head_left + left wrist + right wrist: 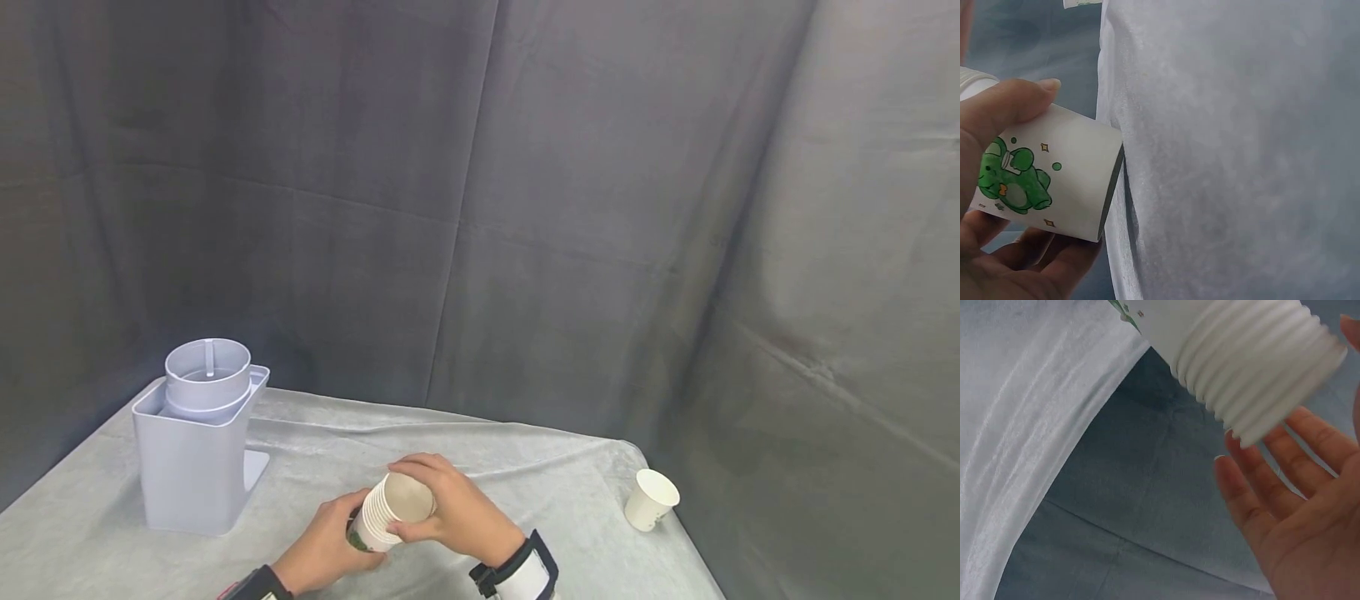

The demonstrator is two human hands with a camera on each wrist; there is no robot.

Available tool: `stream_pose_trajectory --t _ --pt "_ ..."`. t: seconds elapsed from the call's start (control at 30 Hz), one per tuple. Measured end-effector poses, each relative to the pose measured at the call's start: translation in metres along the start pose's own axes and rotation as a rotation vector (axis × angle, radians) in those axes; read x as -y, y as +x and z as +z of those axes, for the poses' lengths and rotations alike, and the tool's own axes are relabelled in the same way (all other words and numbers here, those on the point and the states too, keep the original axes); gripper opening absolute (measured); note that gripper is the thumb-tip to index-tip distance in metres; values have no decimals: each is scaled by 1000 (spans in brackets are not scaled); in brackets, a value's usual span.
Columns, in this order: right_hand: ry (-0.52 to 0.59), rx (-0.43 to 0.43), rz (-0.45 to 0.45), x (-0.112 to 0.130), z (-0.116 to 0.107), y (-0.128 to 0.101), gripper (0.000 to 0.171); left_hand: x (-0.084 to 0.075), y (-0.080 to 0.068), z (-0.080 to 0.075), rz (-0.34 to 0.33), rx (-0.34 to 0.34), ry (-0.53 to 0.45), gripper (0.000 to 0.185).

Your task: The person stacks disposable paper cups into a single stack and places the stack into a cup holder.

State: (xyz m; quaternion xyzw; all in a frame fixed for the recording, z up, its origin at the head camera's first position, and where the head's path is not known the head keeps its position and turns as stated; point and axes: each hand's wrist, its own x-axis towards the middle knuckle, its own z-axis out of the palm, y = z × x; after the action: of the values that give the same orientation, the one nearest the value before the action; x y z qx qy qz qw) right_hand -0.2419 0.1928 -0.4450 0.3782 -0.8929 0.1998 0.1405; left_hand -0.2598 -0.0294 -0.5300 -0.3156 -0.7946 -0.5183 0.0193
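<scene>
My left hand point(330, 537) grips a tilted stack of white paper cups point(372, 521) near its base. In the left wrist view, the thumb lies over the cup wall and the fingers curl beneath it; a green cartoon animal is printed there. My right hand point(457, 512) is at the stack's open mouth, thumb on one side and fingers on the other. The right wrist view shows the fingers point(1300, 456) spread and nearly straight beside the nested rims point(1260, 369), with the thumb apart from them. Whether the fingertips touch the rims I cannot tell.
On the left of the cloth-covered table point(300, 467) stands a pale lavender, box-shaped holder point(187, 475) with a round cup-like part point(208, 383) on top. A single paper cup point(651, 500) tilts near the right edge. Grey curtains point(450, 208) hang behind and to the right.
</scene>
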Motion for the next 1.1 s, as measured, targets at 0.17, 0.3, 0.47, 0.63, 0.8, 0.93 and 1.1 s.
stream_pose_trajectory --t 0.17,0.3,0.47,0.63,0.8,0.93,1.1 --pt "7 -14 123 -11 -17 -6 67 0 0 0 -23 -5 5 80" --pt "52 -93 225 -30 -37 -15 63 0 -1 0 -53 -13 5 81" --pt "57 -218 324 -62 -60 -30 56 2 0 0 -86 -8 2 80" --pt "-2 -347 426 -93 -80 -52 47 3 1 0 -73 -15 -1 77" --pt "-68 -408 541 -124 -94 -80 42 4 1 1 -70 -27 9 79" --pt "-90 -420 664 -145 -101 -103 43 3 0 1 -103 -27 21 81" --pt "-89 -421 788 -166 -107 -130 45 3 0 0 -110 -9 3 82"
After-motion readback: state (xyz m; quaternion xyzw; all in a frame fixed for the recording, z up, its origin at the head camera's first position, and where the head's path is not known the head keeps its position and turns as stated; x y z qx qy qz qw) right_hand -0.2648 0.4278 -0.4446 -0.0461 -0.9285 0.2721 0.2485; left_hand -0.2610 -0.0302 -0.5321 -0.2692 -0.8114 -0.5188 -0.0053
